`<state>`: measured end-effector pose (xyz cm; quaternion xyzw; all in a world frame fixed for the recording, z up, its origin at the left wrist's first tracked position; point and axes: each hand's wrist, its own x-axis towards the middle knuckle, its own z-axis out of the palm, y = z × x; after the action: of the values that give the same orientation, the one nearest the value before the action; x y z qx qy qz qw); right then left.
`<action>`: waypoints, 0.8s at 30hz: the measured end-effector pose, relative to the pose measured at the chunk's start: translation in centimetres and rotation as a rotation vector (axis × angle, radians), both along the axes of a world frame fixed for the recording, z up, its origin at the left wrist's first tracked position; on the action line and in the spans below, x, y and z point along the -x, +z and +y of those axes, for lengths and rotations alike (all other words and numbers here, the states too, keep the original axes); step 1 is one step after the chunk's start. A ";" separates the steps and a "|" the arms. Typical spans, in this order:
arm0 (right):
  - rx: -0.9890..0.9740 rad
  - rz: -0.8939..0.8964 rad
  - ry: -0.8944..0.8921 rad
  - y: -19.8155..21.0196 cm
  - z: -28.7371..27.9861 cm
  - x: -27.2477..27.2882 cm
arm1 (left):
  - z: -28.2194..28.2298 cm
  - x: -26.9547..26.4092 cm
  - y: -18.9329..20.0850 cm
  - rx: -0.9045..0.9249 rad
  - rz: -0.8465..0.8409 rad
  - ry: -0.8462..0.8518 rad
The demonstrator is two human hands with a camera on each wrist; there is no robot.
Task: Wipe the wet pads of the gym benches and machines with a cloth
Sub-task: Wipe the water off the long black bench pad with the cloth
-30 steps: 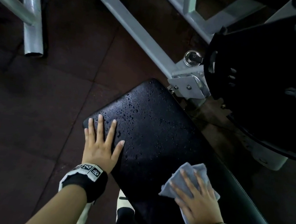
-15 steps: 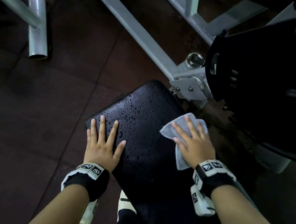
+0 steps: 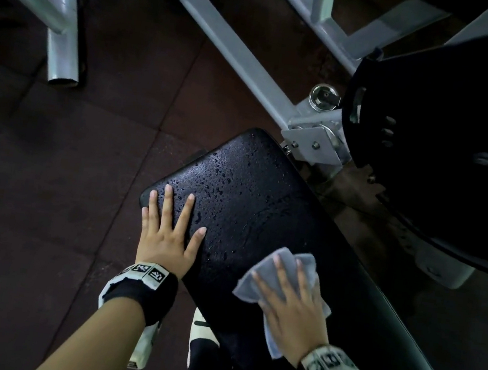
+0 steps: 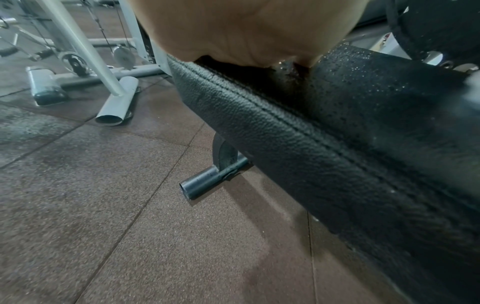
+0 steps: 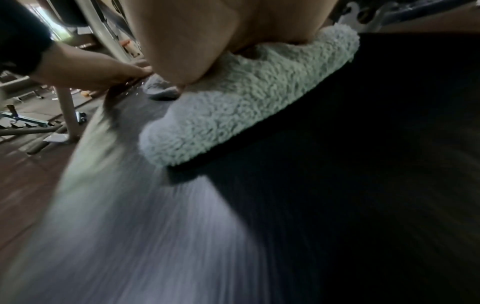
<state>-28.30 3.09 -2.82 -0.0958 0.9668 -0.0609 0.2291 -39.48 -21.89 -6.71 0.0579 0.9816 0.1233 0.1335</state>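
Observation:
A black bench pad (image 3: 254, 192) runs from the centre to the lower right, beaded with water drops at its far end and left side. My left hand (image 3: 168, 230) lies flat with spread straight fingers on the pad's near-left corner; its heel (image 4: 246, 30) rests on the stitched edge of the pad (image 4: 298, 144). My right hand (image 3: 289, 302) presses a pale grey fluffy cloth (image 3: 257, 283) flat onto the pad, fingers straight on top. In the right wrist view the palm (image 5: 207, 37) bears down on the cloth (image 5: 233, 107), and the pad (image 5: 376, 164) below is blurred.
A grey steel frame beam (image 3: 224, 42) crosses behind the bench to a bracket (image 3: 314, 138). A large black weight plate (image 3: 446, 143) hangs at the right. A grey tube foot (image 3: 62, 46) stands at the left on dark rubber floor tiles (image 3: 49, 190). The bench's foot tube (image 4: 207, 181) sits below.
My right hand drew the cloth back from the pad's far right side toward me, to the middle of the pad. The left hand stayed put.

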 end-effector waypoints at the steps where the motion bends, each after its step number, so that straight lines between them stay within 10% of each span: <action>1: 0.026 0.046 0.002 -0.4 -0.3 1.6 | 0.0 0.0 0.0 0.000 0.002 -0.005; 8: -0.049 0.120 -0.102 -1.7 4.7 9.7 | -0.1 0.0 -0.1 0.006 0.006 -0.010; 14: -0.098 0.196 -0.263 -1.3 7.2 2.3 | -0.1 -0.1 0.0 -0.011 0.005 0.007; 24: 0.072 0.196 0.053 -1.5 -0.6 4.0 | -0.1 -0.1 -0.2 -0.019 0.009 0.016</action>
<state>-32.33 2.54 -4.33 -0.1349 0.9788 -0.0801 0.1313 -39.35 -22.01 -6.92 0.0521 0.9814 0.1336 0.1277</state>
